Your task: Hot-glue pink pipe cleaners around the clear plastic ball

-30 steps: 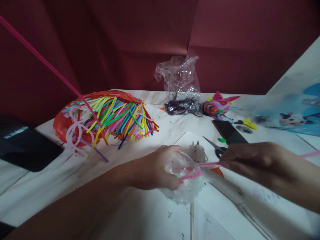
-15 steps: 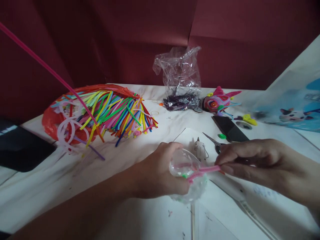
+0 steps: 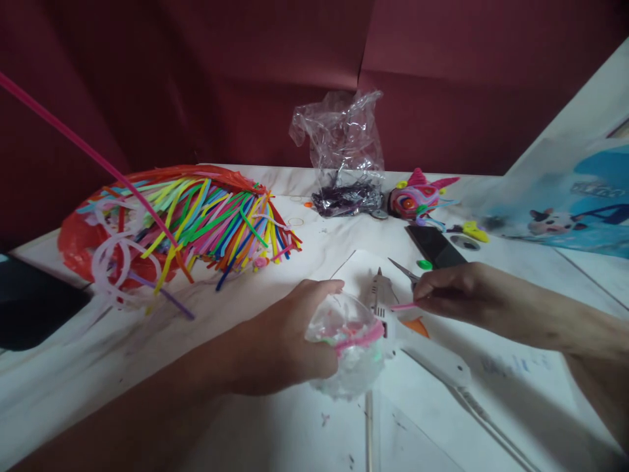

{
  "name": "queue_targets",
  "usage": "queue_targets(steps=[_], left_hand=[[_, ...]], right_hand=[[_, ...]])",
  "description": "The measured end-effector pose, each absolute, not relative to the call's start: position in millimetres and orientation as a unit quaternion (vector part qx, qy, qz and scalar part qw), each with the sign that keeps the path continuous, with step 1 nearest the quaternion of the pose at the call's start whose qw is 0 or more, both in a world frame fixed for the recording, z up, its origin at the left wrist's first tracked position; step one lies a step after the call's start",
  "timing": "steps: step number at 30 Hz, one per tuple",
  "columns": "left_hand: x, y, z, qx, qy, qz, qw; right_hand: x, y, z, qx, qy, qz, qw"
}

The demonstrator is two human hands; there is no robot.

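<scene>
My left hand [image 3: 304, 341] is wrapped round a clear, rounded plastic piece [image 3: 351, 377] that looks like a cup or bottle part. A pink pipe cleaner band [image 3: 361, 337] runs across its side, and small green bits show on it. To the right, my right hand [image 3: 457, 295] pinches a thin pink pipe cleaner [image 3: 403, 306], whose end points toward the plastic piece. Between the hands lies a white glue gun [image 3: 381, 292], with an orange trigger [image 3: 417, 326]. Close to my right fingertips are the scissors [image 3: 403, 269], their handles hidden.
At the left a red bag [image 3: 73, 246] spills many coloured pipe cleaners [image 3: 216, 229]. A clear bag [image 3: 344, 151] with dark strands stands at the back, beside a pink decorated figure [image 3: 415, 196]. A dark phone-like slab [image 3: 435, 246] and a blue printed bag [image 3: 580, 216] are at the right.
My right hand has drawn back from the plastic piece, leaving a gap. A pink band now lies across the piece, and more of the glue gun shows.
</scene>
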State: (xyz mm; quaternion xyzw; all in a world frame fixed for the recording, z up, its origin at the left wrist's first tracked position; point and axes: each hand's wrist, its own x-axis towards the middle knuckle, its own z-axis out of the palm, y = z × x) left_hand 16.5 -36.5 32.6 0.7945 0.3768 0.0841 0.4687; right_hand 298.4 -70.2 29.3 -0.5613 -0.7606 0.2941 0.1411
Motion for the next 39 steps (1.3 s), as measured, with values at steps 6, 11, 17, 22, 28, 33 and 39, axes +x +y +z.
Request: queue_targets(steps=[6, 11, 17, 22, 28, 33, 39], left_hand=[[21.7, -35.7, 26.9, 0.785, 0.364, 0.121, 0.487], [23.1, -31.7, 19.8, 0.771, 0.381, 0.135, 0.492], [22.7, -31.0, 19.7, 0.777, 0.370, 0.124, 0.494], [23.2, -31.4, 17.2, 0.766, 0.374, 0.131, 0.506], [21.7, -31.1, 23.3, 0.763, 0.371, 0.113, 0.517], [21.8, -31.5, 25.3, 0.754, 0.376, 0.115, 0.526], [22.5, -32.7, 25.8, 0.761, 0.381, 0.125, 0.510]], right_hand=[[311.8, -55.5, 16.4, -0.566, -0.748, 0.327, 0.114], [331.1, -47.6, 9.1, -0.572, -0.745, 0.330, 0.094], [340.3, -41.0, -4.9, -0.610, -0.745, 0.268, 0.030], [329.1, -38.2, -15.1, -0.655, -0.732, 0.179, -0.050], [321.4, -39.4, -17.4, -0.675, -0.727, 0.105, -0.074], [319.5, -39.6, -19.5, -0.685, -0.723, 0.047, -0.077], [319.3, -38.3, -25.6, -0.657, -0.752, 0.000, -0.053]])
